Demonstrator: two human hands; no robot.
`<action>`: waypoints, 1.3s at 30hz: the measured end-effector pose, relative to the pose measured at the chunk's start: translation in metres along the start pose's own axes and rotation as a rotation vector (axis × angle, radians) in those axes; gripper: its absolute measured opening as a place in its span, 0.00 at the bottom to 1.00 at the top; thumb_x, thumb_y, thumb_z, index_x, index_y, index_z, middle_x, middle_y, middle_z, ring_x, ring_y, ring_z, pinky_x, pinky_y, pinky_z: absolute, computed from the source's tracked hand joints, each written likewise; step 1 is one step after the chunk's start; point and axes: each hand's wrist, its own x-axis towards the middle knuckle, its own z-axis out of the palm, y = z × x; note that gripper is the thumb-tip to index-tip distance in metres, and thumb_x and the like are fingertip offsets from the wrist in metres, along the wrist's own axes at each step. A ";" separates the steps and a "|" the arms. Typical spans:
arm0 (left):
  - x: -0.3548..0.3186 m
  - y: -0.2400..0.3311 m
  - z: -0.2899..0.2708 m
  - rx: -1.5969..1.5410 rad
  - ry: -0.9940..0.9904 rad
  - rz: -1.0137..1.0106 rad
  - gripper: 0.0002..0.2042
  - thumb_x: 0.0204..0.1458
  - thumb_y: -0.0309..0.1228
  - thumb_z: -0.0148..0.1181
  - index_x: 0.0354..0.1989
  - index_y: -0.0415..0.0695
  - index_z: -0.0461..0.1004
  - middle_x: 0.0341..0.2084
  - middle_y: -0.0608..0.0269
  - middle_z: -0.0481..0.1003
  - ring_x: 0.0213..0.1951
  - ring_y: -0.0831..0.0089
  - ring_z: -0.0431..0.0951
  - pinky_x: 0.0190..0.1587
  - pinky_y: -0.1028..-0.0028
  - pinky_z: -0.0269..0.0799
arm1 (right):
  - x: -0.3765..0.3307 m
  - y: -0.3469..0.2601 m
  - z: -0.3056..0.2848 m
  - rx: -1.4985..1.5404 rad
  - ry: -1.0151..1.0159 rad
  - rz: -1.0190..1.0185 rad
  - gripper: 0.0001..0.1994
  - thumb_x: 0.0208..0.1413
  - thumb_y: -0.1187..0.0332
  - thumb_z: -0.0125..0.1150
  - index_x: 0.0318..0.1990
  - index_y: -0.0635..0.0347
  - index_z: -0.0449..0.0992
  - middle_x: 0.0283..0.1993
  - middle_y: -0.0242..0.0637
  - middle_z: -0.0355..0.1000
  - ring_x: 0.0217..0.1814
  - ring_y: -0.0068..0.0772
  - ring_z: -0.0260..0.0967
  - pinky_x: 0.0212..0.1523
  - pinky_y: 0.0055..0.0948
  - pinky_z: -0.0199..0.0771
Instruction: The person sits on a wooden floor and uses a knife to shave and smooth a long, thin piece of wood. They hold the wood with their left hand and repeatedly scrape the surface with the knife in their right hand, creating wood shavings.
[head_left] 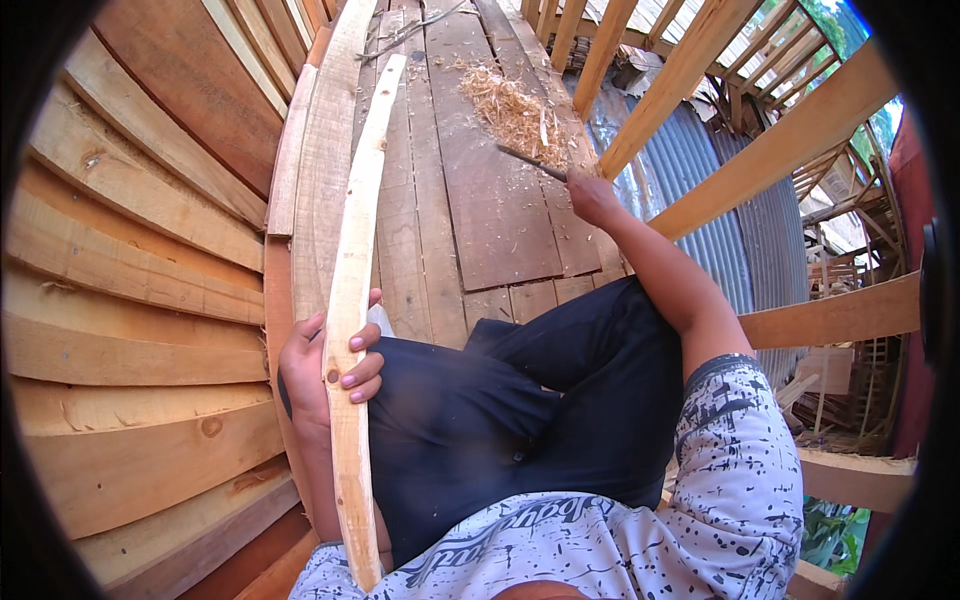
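Pale wood, the long thin slat [352, 270] runs from the lap up over the plank floor [490, 210]; it looks light, stiff yet springy, best gripped mid-length, where the left hand [325, 365] wraps it. The right hand [592, 195] clenches a dark blade [530, 162], its handle hidden; the slat's lower end is cut off.

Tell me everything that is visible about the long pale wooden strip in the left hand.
The wooden strip is long, narrow and pale, like freshly cut wood, with a small dark knot near the grip. It bends slightly and runs from the person's chest up toward the plank floor. The left hand wraps its fingers around its middle. Its far part lies along the curved plank wall. The right hand does not touch it.
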 end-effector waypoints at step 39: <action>-0.007 0.000 -0.002 -0.009 0.005 0.015 0.33 0.60 0.45 0.41 0.68 0.32 0.55 0.28 0.62 0.64 0.15 0.75 0.60 0.15 0.74 0.61 | -0.040 0.022 -0.017 0.058 -0.173 -0.209 0.13 0.67 0.61 0.51 0.45 0.64 0.67 0.30 0.56 0.75 0.37 0.64 0.76 0.36 0.55 0.73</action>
